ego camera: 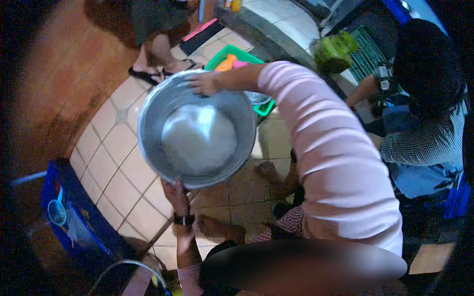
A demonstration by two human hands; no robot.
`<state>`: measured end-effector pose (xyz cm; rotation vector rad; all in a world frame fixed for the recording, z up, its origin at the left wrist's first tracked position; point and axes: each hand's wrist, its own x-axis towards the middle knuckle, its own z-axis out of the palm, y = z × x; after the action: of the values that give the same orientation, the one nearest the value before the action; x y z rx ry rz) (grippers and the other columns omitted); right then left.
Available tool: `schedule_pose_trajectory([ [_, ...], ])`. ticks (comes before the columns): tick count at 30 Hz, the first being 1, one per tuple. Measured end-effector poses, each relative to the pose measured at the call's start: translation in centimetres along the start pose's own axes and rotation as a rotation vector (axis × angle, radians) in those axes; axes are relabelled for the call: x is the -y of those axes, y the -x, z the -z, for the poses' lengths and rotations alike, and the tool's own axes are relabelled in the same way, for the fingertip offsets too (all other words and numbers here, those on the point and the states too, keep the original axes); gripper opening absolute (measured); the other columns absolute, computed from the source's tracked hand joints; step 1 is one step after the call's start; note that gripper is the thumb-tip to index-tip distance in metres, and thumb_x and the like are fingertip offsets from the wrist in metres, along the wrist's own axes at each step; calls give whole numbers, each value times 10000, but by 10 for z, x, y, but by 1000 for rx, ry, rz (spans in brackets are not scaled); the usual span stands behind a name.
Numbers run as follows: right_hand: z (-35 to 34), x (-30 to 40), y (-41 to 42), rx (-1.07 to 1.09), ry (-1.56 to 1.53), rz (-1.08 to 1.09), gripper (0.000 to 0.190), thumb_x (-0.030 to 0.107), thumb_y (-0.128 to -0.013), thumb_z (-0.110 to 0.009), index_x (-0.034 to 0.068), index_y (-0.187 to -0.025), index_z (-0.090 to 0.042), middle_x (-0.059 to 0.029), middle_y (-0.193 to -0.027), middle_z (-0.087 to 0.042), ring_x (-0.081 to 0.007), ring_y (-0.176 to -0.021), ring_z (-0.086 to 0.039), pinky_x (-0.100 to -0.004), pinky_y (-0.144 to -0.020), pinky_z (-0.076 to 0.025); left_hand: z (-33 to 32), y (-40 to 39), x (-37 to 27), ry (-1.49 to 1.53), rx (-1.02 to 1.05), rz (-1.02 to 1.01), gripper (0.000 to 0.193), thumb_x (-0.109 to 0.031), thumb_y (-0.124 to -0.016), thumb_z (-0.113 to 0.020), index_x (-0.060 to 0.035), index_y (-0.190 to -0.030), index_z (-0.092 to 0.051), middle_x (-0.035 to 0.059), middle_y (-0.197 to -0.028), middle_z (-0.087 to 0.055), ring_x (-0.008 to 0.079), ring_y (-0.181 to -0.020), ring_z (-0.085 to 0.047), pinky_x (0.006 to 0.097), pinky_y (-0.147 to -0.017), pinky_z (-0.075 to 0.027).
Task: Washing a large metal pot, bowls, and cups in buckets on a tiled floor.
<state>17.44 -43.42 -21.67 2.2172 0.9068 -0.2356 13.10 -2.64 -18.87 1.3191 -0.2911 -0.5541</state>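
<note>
A large round metal basin (pixel 152 122) is tilted before me, its open mouth facing up. Bright light reflects off its pale bottom; whether liquid lies there is unclear. My left hand (pixel 177 194), with a dark band at the wrist, grips the near rim. From the right, my right hand (pixel 204 83) reaches over the far rim, its blurred fingers inside against or close to the wall. Nothing can be made out in that hand. Just behind the basin stands a green plastic tub (pixel 229 50) with an orange item (pixel 226 63), a pink item and a shiny metal vessel (pixel 258 98).
Another person's sandalled foot (pixel 148 76) stands close to the basin's far left. A second person (pixel 418 140) sits at right near a green plastic basket (pixel 366 51). At left is a blue crate (pixel 89 214) with a light-blue handled strainer (pixel 56 212). Tiles (pixel 122 177) cover the floor.
</note>
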Motion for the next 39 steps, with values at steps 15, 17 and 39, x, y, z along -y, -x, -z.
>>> schedule_pose_trajectory([
  [15,41,88,73,450,-490,-160,220,248,-748,-443,63,-775,-559,-89,-782,-577,-224,-787,-556,-393,-704,-438,15,-8,17,-60,16,-110,394,-83,-774,-553,5,-1120,-386,81,-1028,-485,160,-912,-480,292,-792,-411],
  [17,43,27,42,216,-238,-121,357,262,-750,-448,17,-1001,-519,-169,-1104,-486,-255,-1037,-460,-385,-902,-345,13,-7,12,11,14,-35,401,-88,-775,-553,2,-1126,-381,84,-1032,-490,155,-909,-485,287,-786,-415],
  [39,81,5,70,-545,-796,-828,676,165,-581,-615,42,-1191,-352,-195,-1134,-404,-348,-1017,-378,-400,-896,-293,9,-13,21,-22,-54,-241,371,-122,-778,-561,-22,-1109,-428,68,-1017,-522,136,-889,-508,279,-778,-418],
])
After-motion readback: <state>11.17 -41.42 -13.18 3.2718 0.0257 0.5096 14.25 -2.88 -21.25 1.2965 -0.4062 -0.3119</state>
